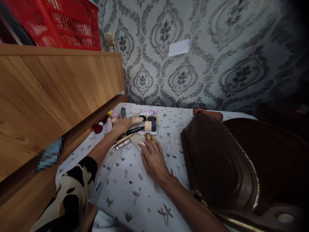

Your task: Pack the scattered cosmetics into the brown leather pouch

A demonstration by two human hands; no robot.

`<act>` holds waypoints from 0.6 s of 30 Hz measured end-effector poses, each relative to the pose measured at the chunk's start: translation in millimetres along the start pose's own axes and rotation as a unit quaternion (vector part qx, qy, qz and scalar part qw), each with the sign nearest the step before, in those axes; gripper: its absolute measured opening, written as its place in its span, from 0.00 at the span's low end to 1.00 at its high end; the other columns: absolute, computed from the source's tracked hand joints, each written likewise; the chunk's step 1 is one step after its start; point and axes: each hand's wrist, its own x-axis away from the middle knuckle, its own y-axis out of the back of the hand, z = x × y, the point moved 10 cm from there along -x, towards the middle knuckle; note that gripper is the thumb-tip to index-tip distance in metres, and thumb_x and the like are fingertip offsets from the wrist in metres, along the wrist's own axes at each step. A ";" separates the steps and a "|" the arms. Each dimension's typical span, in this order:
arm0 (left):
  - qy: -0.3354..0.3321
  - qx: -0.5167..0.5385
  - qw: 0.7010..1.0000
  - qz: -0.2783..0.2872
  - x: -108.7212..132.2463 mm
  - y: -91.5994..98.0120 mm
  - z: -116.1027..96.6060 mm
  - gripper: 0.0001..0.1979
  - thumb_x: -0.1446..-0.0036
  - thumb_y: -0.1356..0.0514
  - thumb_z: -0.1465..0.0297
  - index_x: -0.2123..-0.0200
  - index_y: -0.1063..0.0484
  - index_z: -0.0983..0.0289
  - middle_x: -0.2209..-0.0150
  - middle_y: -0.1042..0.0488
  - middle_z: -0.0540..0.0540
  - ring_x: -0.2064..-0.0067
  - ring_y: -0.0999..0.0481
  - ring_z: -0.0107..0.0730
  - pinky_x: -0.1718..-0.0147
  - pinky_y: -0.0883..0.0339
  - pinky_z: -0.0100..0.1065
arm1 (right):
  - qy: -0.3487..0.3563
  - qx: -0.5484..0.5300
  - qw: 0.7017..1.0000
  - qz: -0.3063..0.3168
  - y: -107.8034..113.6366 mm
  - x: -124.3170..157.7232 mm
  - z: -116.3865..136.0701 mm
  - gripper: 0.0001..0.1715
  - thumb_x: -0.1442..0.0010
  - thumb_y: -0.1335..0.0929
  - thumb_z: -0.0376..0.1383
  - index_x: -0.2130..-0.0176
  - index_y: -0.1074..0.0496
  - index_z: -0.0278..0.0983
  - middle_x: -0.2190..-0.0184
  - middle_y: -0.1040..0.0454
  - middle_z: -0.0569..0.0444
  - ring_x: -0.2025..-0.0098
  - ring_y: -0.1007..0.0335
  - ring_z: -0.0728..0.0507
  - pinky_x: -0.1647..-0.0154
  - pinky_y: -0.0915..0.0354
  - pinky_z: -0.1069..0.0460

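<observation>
My left hand (122, 125) lies over a group of cosmetics, its fingers stretched among a pink bottle (109, 125), a dark green container (123, 111) and a beige tube (136, 120). My right hand (154, 158) rests nearer to me with its fingers extended. Its fingertips are at a cream tube (136, 140) and small gold-capped items (153, 138); I cannot tell whether it presses on them. Between the hands lie a black pen-like stick (134, 130) and thin brushes (124, 139). A beige jar with a dark blue lid (150, 126) sits just beyond.
A large brown bag (214, 154) with a gold zip stands on the right of the patterned cloth (130, 174). At the left, a wooden cabinet (60, 83) borders the surface, with a red basket (70, 25) on top. The patterned wall (166, 71) closes off the back.
</observation>
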 end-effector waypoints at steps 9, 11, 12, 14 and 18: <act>0.094 -0.009 0.995 -0.014 -13.4 3.7 6.9 0.24 0.28 0.53 0.59 0.37 0.41 0.67 0.45 0.27 0.73 0.44 0.26 0.59 0.50 0.33 0.50 | -0.011 -0.011 1.000 0.012 -2.5 0.4 -1.0 0.24 0.35 0.37 0.26 0.42 0.28 0.34 0.42 0.30 0.39 0.36 0.41 0.33 0.35 0.46 0.35; 0.108 -0.009 0.994 -0.016 -19.7 5.5 11.5 0.25 0.28 0.54 0.59 0.36 0.43 0.68 0.46 0.25 0.73 0.46 0.23 0.56 0.51 0.32 0.48 | -0.013 -0.013 1.000 0.012 -3.2 0.3 -1.4 0.24 0.36 0.37 0.26 0.42 0.28 0.34 0.42 0.30 0.39 0.36 0.41 0.33 0.35 0.46 0.35; 0.114 -0.010 0.993 -0.017 -23.2 6.5 14.1 0.25 0.28 0.54 0.59 0.35 0.43 0.69 0.47 0.25 0.72 0.46 0.23 0.55 0.51 0.32 0.47 | -0.015 -0.014 1.000 0.012 -3.4 0.2 -1.7 0.24 0.36 0.37 0.26 0.43 0.27 0.33 0.42 0.30 0.38 0.36 0.41 0.33 0.35 0.46 0.35; 0.126 -0.011 0.992 -0.018 -30.1 8.2 20.0 0.27 0.28 0.52 0.58 0.34 0.44 0.70 0.47 0.24 0.71 0.46 0.23 0.53 0.51 0.31 0.47 | -0.020 -0.016 1.000 0.009 -3.0 -0.1 -2.3 0.24 0.37 0.36 0.25 0.43 0.27 0.33 0.42 0.29 0.38 0.37 0.41 0.33 0.35 0.46 0.35; 0.152 -0.012 0.988 -0.015 -42.9 8.9 32.2 0.28 0.30 0.47 0.57 0.33 0.43 0.66 0.47 0.24 0.64 0.47 0.23 0.47 0.47 0.31 0.51 | -0.025 -0.023 0.999 0.013 -1.2 -0.5 -2.0 0.25 0.38 0.36 0.25 0.42 0.27 0.34 0.42 0.29 0.38 0.36 0.41 0.33 0.34 0.47 0.35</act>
